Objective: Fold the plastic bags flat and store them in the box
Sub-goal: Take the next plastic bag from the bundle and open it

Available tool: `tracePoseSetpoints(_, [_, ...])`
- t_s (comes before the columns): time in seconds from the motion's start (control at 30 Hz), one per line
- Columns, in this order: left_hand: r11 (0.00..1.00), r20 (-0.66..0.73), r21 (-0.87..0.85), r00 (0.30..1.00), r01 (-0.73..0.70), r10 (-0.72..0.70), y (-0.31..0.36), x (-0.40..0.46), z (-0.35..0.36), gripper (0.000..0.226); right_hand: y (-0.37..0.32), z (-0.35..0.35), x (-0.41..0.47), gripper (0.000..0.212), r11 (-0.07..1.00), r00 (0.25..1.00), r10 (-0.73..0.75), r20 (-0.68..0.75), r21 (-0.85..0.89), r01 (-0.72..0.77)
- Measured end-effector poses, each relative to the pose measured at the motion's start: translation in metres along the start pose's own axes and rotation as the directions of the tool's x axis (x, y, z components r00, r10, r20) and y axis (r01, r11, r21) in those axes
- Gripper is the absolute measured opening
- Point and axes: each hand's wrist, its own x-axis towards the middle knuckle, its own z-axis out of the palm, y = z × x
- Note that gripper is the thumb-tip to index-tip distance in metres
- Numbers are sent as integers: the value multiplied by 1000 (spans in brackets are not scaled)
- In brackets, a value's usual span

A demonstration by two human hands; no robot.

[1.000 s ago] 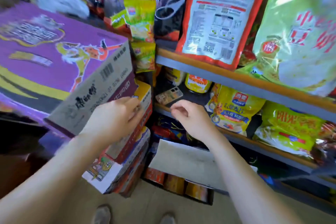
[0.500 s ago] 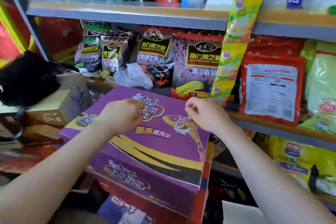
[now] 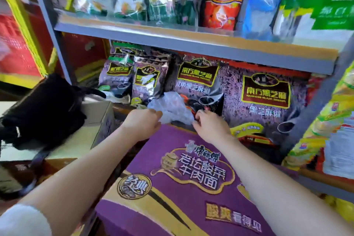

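Plastic bags (image 3: 170, 108), clear and crumpled into one loose bunch, sit on the middle shelf (image 3: 191, 48) just past the far edge of the purple box (image 3: 187, 178), right in front of the dark sesame packets (image 3: 265, 90). Both hands are on the bunch now. Left hand (image 3: 142, 122) comes in from the left, its fingers curled in at the bag's lower left edge and touching the film, though whether they actually pinch it I cannot tell. Right hand (image 3: 209, 128) meets the bunch at its lower right corner, fingers (image 3: 201, 114) bent and pinching the plastic there. Both forearms stretch out over the closed lid of the purple box, which fills the near foreground. Off to the left, a black bag (image 3: 47, 109) slumps on a plain cardboard carton (image 3: 95, 120). Up on the top shelf, a blurred row of food packets (image 3: 222, 2) stands upright.
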Motion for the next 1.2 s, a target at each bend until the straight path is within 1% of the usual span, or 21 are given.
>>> tracePoseSetpoints(0.13, [999, -25, -44, 1000, -17, 16, -51, 33, 40, 22, -19, 49, 81, 43, 998, 987, 65, 148, 2, -66])
tracePoseSetpoints(0.2, [996, -23, -83, 999, -44, 43, -69, 45, 56, 23, -28, 70, 114, 50, 989, 964, 93, 251, 85, -118])
tracePoseSetpoints(0.27, [992, -14, -109, 998, -60, 59, -84, 54, 67, 25, -37, 90, 140, 54, 964, 912, 129, 388, 167, -208])
tracePoseSetpoints(0.33, [990, -11, -125, 998, -64, 63, -97, 59, 75, 24, -44, 112, 156, 51, 967, 868, 124, 480, 138, -214])
tracePoseSetpoints(0.4, [986, -18, -155, 998, -64, 62, -107, 62, 85, 24, -45, 136, 164, 40, 973, 860, 149, 489, 81, -215])
tracePoseSetpoints(0.47, [980, -21, -189, 998, -65, 62, -113, 61, 92, 26, -45, 146, 164, 32, 970, 873, 219, 436, 1, -243])
tracePoseSetpoints(0.5, [975, -31, -212, 998, -67, 62, -115, 62, 94, 30, -45, 146, 164, 30, 974, 895, 217, 390, -34, -222])
tracePoseSetpoints(0.53, [970, -44, -232, 997, -71, 62, -115, 62, 94, 37, -47, 138, 161, 27, 978, 909, 199, 365, -20, -206])
tracePoseSetpoints(0.6, [954, -80, -283, 993, -103, 84, -112, 64, 93, 55, -49, 116, 153, 26, 978, 944, 156, 290, 90, -189])
tracePoseSetpoints(0.63, [939, -98, -316, 989, -134, 108, -108, 67, 91, 63, -51, 99, 147, 25, 981, 969, 103, 226, 141, -137])
tracePoseSetpoints(0.67, [922, -133, -349, 982, -169, 130, -103, 69, 88, 70, -49, 83, 141, 19, 981, 986, 56, 156, 174, -83])
tracePoseSetpoints(0.7, [903, -194, -371, 969, -215, 151, -98, 72, 85, 74, -50, 64, 133, 7, 974, 996, -15, 84, 228, -5])
tracePoseSetpoints(0.73, [887, -275, -372, 945, -275, 178, -93, 75, 80, 75, -53, 46, 123, 17, 959, 998, -56, 39, 281, 43])
tracePoseSetpoints(0.77, [869, -360, -362, 910, -337, 203, -86, 78, 74, 70, -57, 28, 110, 31, 935, 996, -94, 8, 343, 86])
tracePoseSetpoints(0.8, [841, -423, -372, 878, -392, 222, -79, 80, 67, 63, -57, 16, 98, 36, 909, 996, -91, 0, 409, 83])
tracePoseSetpoints(0.9, [698, -495, -505, 833, -507, 248, -58, 75, 45, 56, -53, -12, 61, 31, 829, 1000, 1, 26, 559, -15])
tracePoseSetpoints(0.97, [569, -496, -645, 846, -511, 197, -43, 63, 26, 48, -44, -26, 38, 28, 808, 998, 55, 0, 587, -44])
tracePoseSetpoints(1.03, [394, -476, -781, 870, -485, 127, -24, 49, 12, 26, -38, -38, 15, 29, 793, 994, 90, -57, 609, -36])
tracePoseSetpoints(1.07, [325, -468, -819, 878, -473, 100, -13, 42, 6, 16, -35, -42, 4, 29, 774, 991, 114, -67, 631, -46])
tracePoseSetpoints(1.13, [220, -434, -871, 898, -439, 74, 8, 30, -4, 13, -30, -49, -18, 26, 722, 983, 168, -70, 688, -74])
tracePoseSetpoints(1.2, [86, -391, -914, 918, -396, 71, 28, 20, -11, 15, -21, -54, -39, 21, 641, 969, 239, -58, 760, -112])
